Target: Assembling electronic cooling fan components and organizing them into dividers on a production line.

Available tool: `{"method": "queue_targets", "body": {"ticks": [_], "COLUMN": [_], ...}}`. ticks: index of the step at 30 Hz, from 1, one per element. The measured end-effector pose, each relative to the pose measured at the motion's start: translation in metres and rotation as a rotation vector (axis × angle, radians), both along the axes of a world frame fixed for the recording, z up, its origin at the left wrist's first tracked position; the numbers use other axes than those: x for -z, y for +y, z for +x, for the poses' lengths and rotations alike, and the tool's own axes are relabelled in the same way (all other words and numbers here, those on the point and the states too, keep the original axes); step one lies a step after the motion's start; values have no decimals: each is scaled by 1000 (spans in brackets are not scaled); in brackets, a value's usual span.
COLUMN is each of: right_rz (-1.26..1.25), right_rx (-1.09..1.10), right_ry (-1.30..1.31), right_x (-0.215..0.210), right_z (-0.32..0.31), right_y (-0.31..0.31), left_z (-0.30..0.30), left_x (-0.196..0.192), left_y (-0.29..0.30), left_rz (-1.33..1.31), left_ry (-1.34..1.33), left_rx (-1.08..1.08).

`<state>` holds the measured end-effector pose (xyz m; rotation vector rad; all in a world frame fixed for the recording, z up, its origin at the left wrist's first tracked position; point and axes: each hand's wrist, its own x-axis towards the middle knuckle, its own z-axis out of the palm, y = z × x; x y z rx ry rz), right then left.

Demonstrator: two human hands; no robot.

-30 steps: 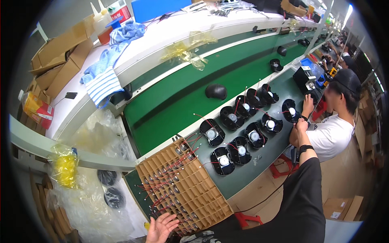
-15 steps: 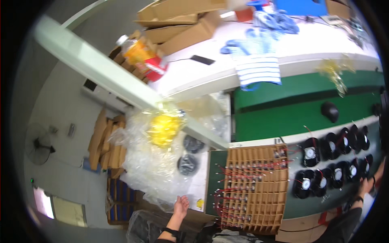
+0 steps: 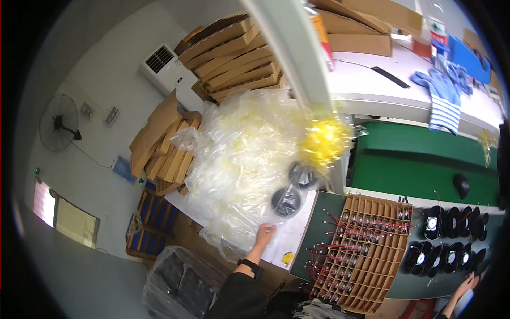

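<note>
My left hand [image 3: 264, 234], with a dark band at the wrist, reaches over the white tabletop with its fingers stretched out. Just beyond it lies a black round part [image 3: 286, 202] in clear plastic, and a second black round part [image 3: 304, 175] sits behind that one. At the far right, my right hand [image 3: 466, 285] is beside the near row of black speakers [image 3: 451, 258]. It is small and near the picture's rim, so its grip does not show. Between my hands lies a cardboard divider tray [image 3: 372, 266], partly filled with small round metal parts with red wires.
A big heap of clear plastic bags [image 3: 239, 165] covers the left table, beside a yellow plastic bundle [image 3: 325, 141] at a pale post [image 3: 289, 48]. Flattened cartons [image 3: 170, 154] are stacked at left. Behind the speakers runs a green belt [image 3: 404, 159]; blue-striped gloves [image 3: 445, 101] hang from the shelf.
The view has swung left, so the scene sits further right. My left hand has moved forward, closer to the black round parts. My right hand remains by the speakers.
</note>
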<state>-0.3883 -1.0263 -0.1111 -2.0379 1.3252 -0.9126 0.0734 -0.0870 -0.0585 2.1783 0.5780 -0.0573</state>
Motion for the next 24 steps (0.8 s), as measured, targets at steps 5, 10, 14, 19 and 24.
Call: {"method": "queue_targets", "body": {"ticks": [5,10,14,19,24], "right_rz": [-130,-228,-416,-319,-369], "right_rx": [-363,-942,-1331,-1812,-1850], "right_ry": [43,137,189,154,141], "right_x": [-102,-231,-250,-256,-238], "right_z": [137,261,313,370,407], "right_y": [184,419,530,681,810], "left_z": [-41,-71,-82,-64,-40], "left_x": [-9,-56,-29,-23,-63], "left_y": [-14,24,107,142,111], "left_rz": [-332,-65,-141,-1463,-1723], "left_ry": [12,-398,-380,-9,-233], "left_rx": [348,279,-261,-677,-224]}}
